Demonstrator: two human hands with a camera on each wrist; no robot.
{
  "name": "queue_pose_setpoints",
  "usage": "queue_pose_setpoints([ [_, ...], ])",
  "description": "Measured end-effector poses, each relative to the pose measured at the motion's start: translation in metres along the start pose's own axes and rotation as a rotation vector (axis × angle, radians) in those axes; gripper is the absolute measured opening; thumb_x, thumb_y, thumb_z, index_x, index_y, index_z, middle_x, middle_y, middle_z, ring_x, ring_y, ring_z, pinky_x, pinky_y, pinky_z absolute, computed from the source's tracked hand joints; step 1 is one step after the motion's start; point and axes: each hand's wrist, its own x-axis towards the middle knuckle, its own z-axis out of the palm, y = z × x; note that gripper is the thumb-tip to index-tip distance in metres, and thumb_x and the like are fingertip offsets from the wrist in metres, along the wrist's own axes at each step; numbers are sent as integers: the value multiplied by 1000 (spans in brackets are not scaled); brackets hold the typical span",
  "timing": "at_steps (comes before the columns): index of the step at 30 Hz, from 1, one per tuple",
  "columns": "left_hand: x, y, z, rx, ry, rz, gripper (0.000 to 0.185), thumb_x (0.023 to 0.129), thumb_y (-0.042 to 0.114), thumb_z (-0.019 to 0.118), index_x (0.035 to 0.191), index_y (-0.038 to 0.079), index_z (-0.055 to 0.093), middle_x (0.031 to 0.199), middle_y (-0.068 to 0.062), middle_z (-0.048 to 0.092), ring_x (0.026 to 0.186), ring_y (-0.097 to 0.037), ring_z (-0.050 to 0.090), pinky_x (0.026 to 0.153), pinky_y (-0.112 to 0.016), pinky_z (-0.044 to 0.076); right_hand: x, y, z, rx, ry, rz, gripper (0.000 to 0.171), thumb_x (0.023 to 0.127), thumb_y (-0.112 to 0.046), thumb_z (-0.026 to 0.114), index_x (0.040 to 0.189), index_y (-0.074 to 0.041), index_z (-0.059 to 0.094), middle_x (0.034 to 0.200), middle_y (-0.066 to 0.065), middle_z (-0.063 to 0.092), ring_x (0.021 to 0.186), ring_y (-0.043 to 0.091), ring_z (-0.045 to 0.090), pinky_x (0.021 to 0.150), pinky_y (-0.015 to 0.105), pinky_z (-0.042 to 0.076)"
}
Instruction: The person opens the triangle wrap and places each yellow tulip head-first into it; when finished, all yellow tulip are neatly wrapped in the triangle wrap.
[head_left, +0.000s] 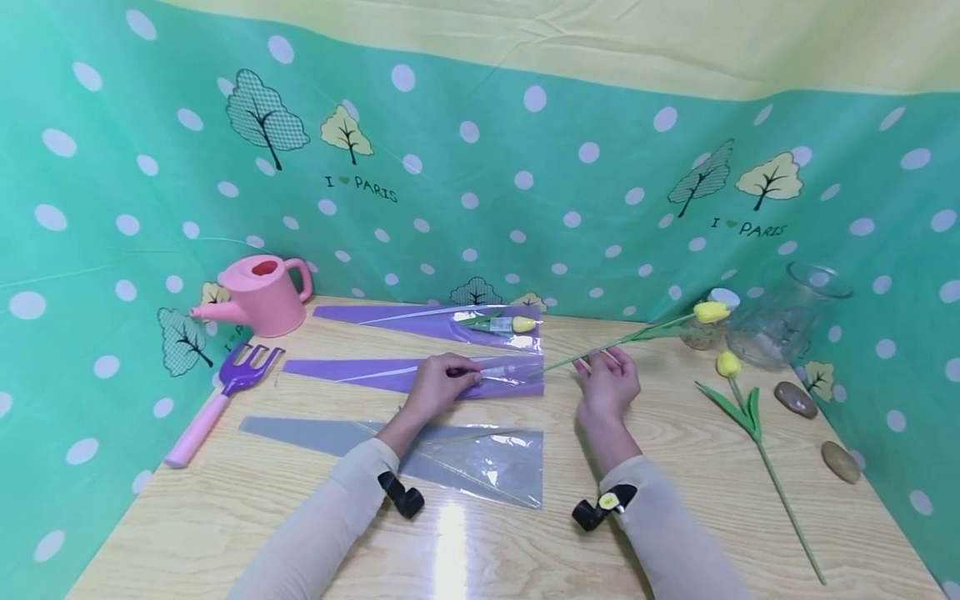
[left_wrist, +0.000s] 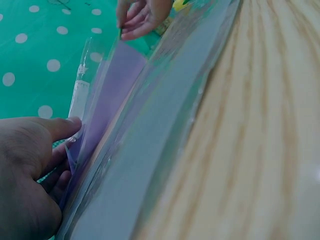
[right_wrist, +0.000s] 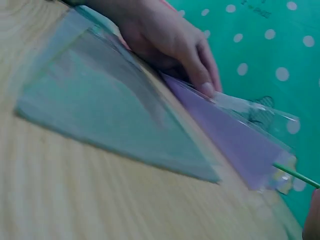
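Observation:
Thumb and fingers of my left hand (head_left: 441,387) pinch the near layer of the middle purple flower sleeve (head_left: 360,371), lifting its clear front from the purple back, as the left wrist view shows. My right hand (head_left: 609,387) pinches the green stem of an artificial yellow tulip (head_left: 651,332). Its bloom points back right, and its bare stem end is right at the sleeve's wide mouth. In the right wrist view the stem (right_wrist: 296,175) overlaps that mouth. Behind lies another purple sleeve (head_left: 390,319) with a yellow tulip (head_left: 523,324) inside. A grey sleeve (head_left: 480,462) lies nearer me.
At the left stand a pink watering can (head_left: 266,300) and a purple hand fork (head_left: 213,404) with a pink handle. On the right are a second loose tulip (head_left: 759,442), a glass vase (head_left: 780,325), a small jar (head_left: 701,333) and two brown stones (head_left: 797,400). Polka-dot cloth surrounds the table.

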Motion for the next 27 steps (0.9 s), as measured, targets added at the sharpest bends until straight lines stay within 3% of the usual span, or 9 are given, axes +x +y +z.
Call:
queue_pose_setpoints([
  [6,0,1,0,-4,-2,-6,17,86,13,83,103,15,82,108,-6,79,104,-25,72,98,-42,59,-13,14,5,21,32,70,40,94,5,67,131,3,53,101,6,60,98,26,68,93,36,63],
  [11,0,1,0,5,0,-17,17,87,14,83,103,16,82,109,-6,79,106,-25,72,99,-42,58,-21,22,6,31,62,75,34,91,7,71,122,4,58,103,11,68,94,25,70,91,36,64],
  [18,0,1,1,3,2,-19,16,87,13,82,103,15,82,108,-7,79,106,-25,72,99,-43,58,-34,24,6,52,42,128,30,92,7,70,118,3,56,112,16,65,97,24,70,95,34,62],
  [22,0,1,1,2,2,-17,16,87,13,82,103,15,82,108,-7,79,105,-25,72,98,-43,59,-39,23,5,46,37,173,24,91,8,70,110,1,57,107,14,66,95,24,71,94,33,63],
  [27,0,1,1,1,2,-16,17,86,13,83,103,15,82,108,-7,79,105,-25,72,98,-43,59,-44,24,3,-4,25,166,18,90,8,71,100,-2,61,98,11,72,90,22,73,91,33,63],
])
